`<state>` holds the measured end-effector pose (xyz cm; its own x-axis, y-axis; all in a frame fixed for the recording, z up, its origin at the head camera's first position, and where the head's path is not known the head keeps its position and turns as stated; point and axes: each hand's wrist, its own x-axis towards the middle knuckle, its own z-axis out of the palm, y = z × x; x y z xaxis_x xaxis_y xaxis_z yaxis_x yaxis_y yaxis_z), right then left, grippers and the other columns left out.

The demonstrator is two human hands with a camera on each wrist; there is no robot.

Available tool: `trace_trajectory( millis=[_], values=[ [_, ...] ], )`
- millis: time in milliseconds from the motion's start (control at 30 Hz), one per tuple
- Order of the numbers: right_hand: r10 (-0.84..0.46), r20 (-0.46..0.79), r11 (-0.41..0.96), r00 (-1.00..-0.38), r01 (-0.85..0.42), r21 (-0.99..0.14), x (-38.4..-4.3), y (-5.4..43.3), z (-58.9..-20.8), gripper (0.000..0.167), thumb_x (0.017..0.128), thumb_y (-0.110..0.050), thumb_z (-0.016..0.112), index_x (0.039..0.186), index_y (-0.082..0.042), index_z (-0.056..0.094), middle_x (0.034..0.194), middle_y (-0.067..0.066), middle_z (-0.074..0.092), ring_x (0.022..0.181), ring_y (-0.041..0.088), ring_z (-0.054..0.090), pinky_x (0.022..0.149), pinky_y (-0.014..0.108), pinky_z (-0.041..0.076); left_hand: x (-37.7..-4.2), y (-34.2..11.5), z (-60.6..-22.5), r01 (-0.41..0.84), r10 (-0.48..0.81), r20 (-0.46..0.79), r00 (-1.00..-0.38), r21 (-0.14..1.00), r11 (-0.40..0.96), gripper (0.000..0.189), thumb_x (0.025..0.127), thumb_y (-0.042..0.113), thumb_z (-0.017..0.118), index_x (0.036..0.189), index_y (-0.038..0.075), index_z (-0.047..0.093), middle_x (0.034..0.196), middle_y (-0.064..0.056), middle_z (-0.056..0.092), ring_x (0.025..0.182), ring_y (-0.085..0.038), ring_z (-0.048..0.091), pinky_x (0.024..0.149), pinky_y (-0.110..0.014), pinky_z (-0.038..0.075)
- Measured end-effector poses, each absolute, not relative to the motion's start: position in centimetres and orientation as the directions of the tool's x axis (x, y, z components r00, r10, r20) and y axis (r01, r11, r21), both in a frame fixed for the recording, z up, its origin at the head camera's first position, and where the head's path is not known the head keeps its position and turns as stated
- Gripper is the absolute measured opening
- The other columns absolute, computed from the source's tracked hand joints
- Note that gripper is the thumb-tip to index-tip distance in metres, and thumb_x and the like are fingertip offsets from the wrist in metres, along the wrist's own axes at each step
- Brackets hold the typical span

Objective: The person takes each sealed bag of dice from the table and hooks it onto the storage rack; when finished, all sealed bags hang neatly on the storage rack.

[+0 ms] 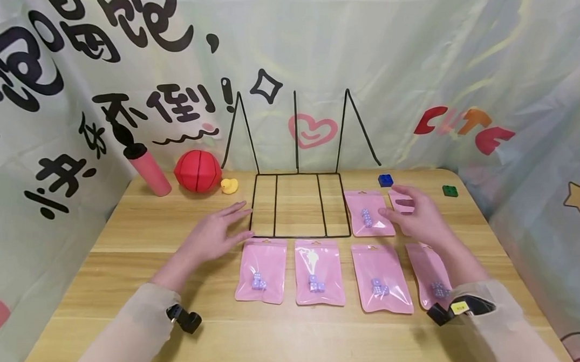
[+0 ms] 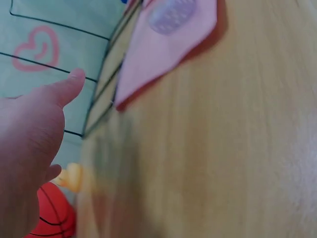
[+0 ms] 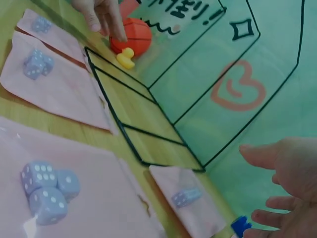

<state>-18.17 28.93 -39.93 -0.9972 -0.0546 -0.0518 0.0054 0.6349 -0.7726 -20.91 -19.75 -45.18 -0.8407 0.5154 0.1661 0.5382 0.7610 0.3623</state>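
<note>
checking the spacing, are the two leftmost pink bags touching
Apart: the head view shows bare wood running between the leftmost bag and the second bag.

Pink bags (image 1: 382, 267), white-dotted lavender dice (image 3: 48, 198)

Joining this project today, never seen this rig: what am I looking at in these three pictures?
No machine here: these are a person's bare hands. The widest picture comes from a head camera looking forward and down; the other two come from cameras on the wrists.

On the wooden table lie six pink zip pouches; lavender dice show in five, while the right hand partly hides the sixth. Behind them stands a black wire rack, with a red ball, rubber duck and pink cylinder leftward, and blue and green toy bricks rightward.

Neither hand appears to hold anything: the left hand is by the rack, the right near the upper pouches.
</note>
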Motion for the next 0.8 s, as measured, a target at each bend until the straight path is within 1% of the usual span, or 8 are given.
trace_trajectory(
  millis=[67, 100, 200, 233, 400, 533, 667, 800],
  values=[
    [-0.035, -0.085, 0.638, -0.996, 0.043, -0.769, -18.5, 29.1, -40.5, 0.086, 0.099, -0.041, 0.077, 0.163, -0.002, 0.034, 0.165, 0.028, 0.031, 0.143, 0.053, 0.043, 0.105, 0.062, 0.05, -21.2, -19.8, -45.9, 0.54, 0.523, 0.153, -0.838, 0.368, 0.757, 0.064, 0.1, 0.053, 0.071, 0.152, 0.018, 0.06, 0.164, -0.01, 0.045, 0.124, -0.039, 0.066, 0.105, -0.059, 0.052],
    [-0.024, -0.097, 0.643, -0.995, 0.059, -0.764, -18.7, 29.2, -40.9, 0.085, 0.099, -0.041, 0.076, 0.163, -0.002, 0.035, 0.164, 0.028, 0.031, 0.142, 0.052, 0.043, 0.106, 0.061, 0.049, -21.3, -19.8, -46.2, 0.541, 0.527, 0.147, -0.837, 0.37, 0.755, 0.063, 0.1, 0.053, 0.071, 0.151, 0.017, 0.061, 0.163, -0.01, 0.046, 0.129, -0.039, 0.062, 0.106, -0.058, 0.051],
    [0.001, -0.118, 0.662, -0.993, 0.089, -0.744, -19.2, 29.3, -41.9, 0.081, 0.099, -0.037, 0.077, 0.161, 0.0, 0.039, 0.16, 0.03, 0.036, 0.141, 0.051, 0.045, 0.111, 0.061, 0.046, -21.7, -19.7, -46.9, 0.547, 0.544, 0.128, -0.829, 0.386, 0.743, 0.06, 0.099, 0.051, 0.072, 0.148, 0.017, 0.065, 0.16, -0.01, 0.049, 0.135, -0.036, 0.059, 0.108, -0.057, 0.049],
    [0.009, -0.126, 0.665, -0.992, 0.1, -0.74, -19.3, 29.3, -42.2, 0.08, 0.099, -0.035, 0.077, 0.16, 0.001, 0.039, 0.159, 0.03, 0.039, 0.14, 0.051, 0.046, 0.111, 0.061, 0.045, -21.8, -19.7, -47.0, 0.554, 0.552, 0.128, -0.824, 0.383, 0.739, 0.058, 0.099, 0.05, 0.073, 0.147, 0.017, 0.066, 0.159, -0.011, 0.051, 0.142, -0.036, 0.052, 0.112, -0.057, 0.045],
    [0.06, -0.179, 0.607, -0.982, 0.178, -0.775, -20.1, 28.8, -43.5, 0.081, 0.096, -0.023, 0.081, 0.158, 0.007, 0.039, 0.154, 0.031, 0.046, 0.137, 0.047, 0.047, 0.115, 0.058, 0.042, -22.0, -19.7, -47.6, 0.583, 0.581, 0.14, -0.802, 0.401, 0.707, 0.048, 0.101, 0.039, 0.075, 0.139, 0.011, 0.071, 0.151, -0.011, 0.059, 0.141, -0.033, 0.054, 0.113, -0.054, 0.045],
    [0.088, -0.2, 0.605, -0.976, 0.212, -0.768, -20.6, 28.4, -44.2, 0.083, 0.094, -0.019, 0.083, 0.156, 0.011, 0.038, 0.149, 0.033, 0.048, 0.133, 0.046, 0.048, 0.117, 0.06, 0.039, -22.0, -19.8, -48.0, 0.581, 0.585, 0.135, -0.8, 0.416, 0.7, 0.046, 0.101, 0.036, 0.075, 0.136, 0.008, 0.073, 0.15, -0.011, 0.061, 0.14, -0.031, 0.055, 0.114, -0.052, 0.044],
    [0.122, -0.188, 0.665, -0.975, 0.221, -0.714, -20.8, 28.0, -44.4, 0.078, 0.094, -0.021, 0.082, 0.152, 0.013, 0.042, 0.138, 0.033, 0.055, 0.12, 0.044, 0.054, 0.111, 0.058, 0.045, -22.1, -19.7, -48.1, 0.57, 0.58, 0.126, -0.805, 0.438, 0.695, 0.047, 0.101, 0.037, 0.076, 0.136, 0.006, 0.072, 0.15, -0.01, 0.06, 0.141, -0.032, 0.054, 0.114, -0.052, 0.044],
    [0.177, -0.206, 0.669, -0.962, 0.272, -0.692, -21.2, 27.8, -44.7, 0.066, 0.093, -0.025, 0.083, 0.141, 0.009, 0.053, 0.122, 0.026, 0.059, 0.11, 0.039, 0.055, 0.096, 0.048, 0.052, -22.2, -19.5, -48.3, 0.557, 0.572, 0.122, -0.811, 0.46, 0.691, 0.048, 0.1, 0.036, 0.077, 0.137, 0.006, 0.072, 0.15, -0.01, 0.06, 0.141, -0.031, 0.053, 0.114, -0.051, 0.044]
  ],
)
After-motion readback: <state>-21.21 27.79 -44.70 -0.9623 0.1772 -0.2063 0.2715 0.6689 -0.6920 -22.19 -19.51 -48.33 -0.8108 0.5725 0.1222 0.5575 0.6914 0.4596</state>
